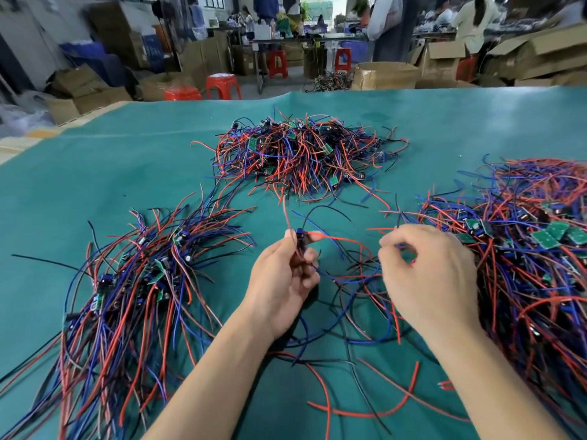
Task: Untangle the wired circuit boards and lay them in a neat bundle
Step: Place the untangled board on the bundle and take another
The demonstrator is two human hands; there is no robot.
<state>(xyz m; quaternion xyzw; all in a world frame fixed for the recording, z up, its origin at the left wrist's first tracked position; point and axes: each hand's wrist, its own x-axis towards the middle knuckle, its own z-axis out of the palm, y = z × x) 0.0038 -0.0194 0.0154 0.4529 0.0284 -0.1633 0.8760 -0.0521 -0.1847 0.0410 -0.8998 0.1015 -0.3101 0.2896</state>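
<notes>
My left hand point(282, 281) holds a small circuit board point(300, 241) upright between thumb and fingers, above the green mat point(127, 160). Red, blue and black wires point(346, 271) trail from it, looping right toward my right hand point(428, 274), which pinches a wire between thumb and forefinger. On the near left lies a combed bundle point(127, 296), its wires fanned toward me and its boards clustered in the middle. Far centre sits a tangled heap point(301, 154). On the right, a big pile point(533, 249) with green boards showing on top, just beside my right hand. Loose red and black strands point(365, 408) lie between my forearms. Beyond the mat are red stools point(222, 85) and cardboard boxes point(384, 74).
</notes>
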